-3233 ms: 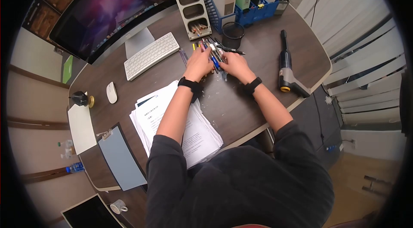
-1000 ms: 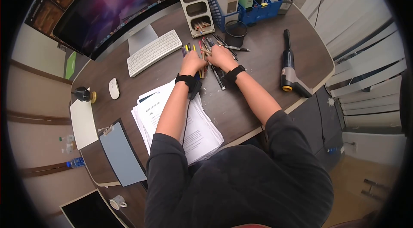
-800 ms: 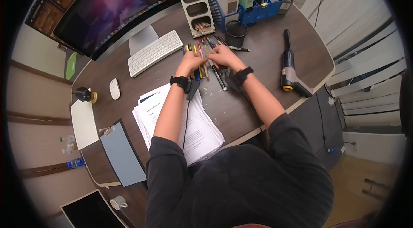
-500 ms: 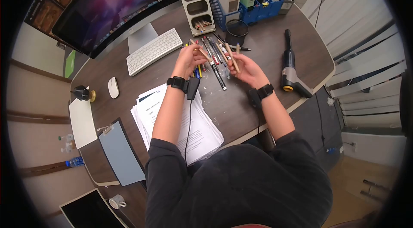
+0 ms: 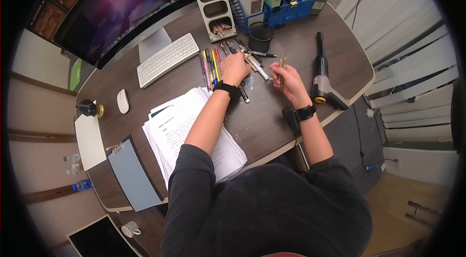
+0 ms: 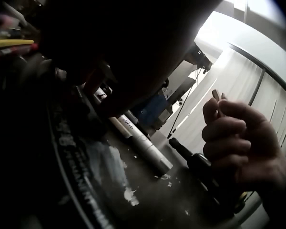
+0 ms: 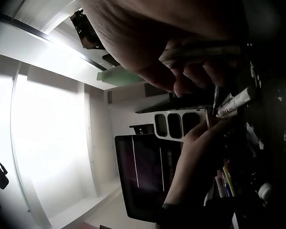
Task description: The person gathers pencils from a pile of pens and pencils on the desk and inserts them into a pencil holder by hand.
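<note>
1. Half a second ago both hands were raised over the desk, each with a wooden pencil; now the left hand (image 5: 235,68) has gone back down onto the pile of pens (image 5: 228,58), while the right hand (image 5: 291,82) has pulled away from the pile toward the handheld vacuum (image 5: 323,75).
2. The right hand holds a brown pencil (image 5: 281,70) upright, fingers curled round it and thumb pinching; the left wrist view shows the pencil's tip (image 6: 216,94) poking above the closed fingers (image 6: 229,129).
3. The left hand lies palm down on the pile, fingers bent over the pens; whether it grips one cannot be told, since the left wrist view is mostly dark.
4. Nearest the person, on the near side of the pile, a stack of printed papers (image 5: 187,133) lies under the left forearm; its top sheet carries a short heading too small to read.
5. Beyond the stack, away from the pile, lie a grey clipboard (image 5: 133,177), a white sheet (image 5: 90,140) and a mouse (image 5: 122,101).
6. A white marker (image 5: 258,69) lies at the pile's edge between the two hands; the print on its barrel (image 6: 133,131) is blurred.
7. Just behind the pile stands a three-slot organiser (image 5: 216,10); its lowest slot holds several pencils, and the upper two look dark.
8. Beside the organiser, a black mesh cup (image 5: 260,36) stands; its contents cannot be made out.
9. Farther back, a blue rack (image 5: 279,14) holds upright binders, and a keyboard (image 5: 167,59) sits before the monitor (image 5: 116,7).
</note>
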### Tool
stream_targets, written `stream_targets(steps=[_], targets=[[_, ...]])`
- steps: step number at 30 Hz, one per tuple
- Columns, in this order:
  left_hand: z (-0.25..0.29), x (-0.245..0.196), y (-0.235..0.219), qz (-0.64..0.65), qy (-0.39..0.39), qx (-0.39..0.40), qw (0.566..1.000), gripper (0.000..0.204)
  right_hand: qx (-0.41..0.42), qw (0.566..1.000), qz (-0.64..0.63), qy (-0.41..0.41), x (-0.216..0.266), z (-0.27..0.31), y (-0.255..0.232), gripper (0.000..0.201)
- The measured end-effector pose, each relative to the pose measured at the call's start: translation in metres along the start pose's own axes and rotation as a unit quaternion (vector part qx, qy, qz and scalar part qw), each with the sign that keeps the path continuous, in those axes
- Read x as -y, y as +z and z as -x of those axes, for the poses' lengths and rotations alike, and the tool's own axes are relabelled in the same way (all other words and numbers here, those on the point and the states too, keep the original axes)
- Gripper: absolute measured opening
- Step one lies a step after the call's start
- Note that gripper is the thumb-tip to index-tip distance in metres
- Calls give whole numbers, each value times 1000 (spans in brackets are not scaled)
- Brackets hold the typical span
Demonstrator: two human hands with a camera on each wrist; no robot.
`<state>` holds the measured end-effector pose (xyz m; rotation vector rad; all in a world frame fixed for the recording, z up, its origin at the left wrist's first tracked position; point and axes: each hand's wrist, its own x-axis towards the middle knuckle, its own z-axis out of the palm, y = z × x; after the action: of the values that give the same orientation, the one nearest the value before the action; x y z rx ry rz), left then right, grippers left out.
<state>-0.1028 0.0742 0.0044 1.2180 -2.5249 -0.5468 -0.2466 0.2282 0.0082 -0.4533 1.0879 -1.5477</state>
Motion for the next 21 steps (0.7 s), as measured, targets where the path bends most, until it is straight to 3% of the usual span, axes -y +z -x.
stream_targets(steps=[15,18,20,21], targets=[[-10,-25,-12,-36,-59,56,996,38,-45,994,92,-22,1,1,3,11],[-14,-11,-2,-46,-36,55,997,37,-54,985,156,-41,-2,-8,-4,14],[-14,-1,1,-42,-50,45,997,37,-36,925,345,-157,-7,-26,-14,19],[-14,2,1,-43,-50,46,997,37,-36,925,345,-157,-6,-32,-16,19]])
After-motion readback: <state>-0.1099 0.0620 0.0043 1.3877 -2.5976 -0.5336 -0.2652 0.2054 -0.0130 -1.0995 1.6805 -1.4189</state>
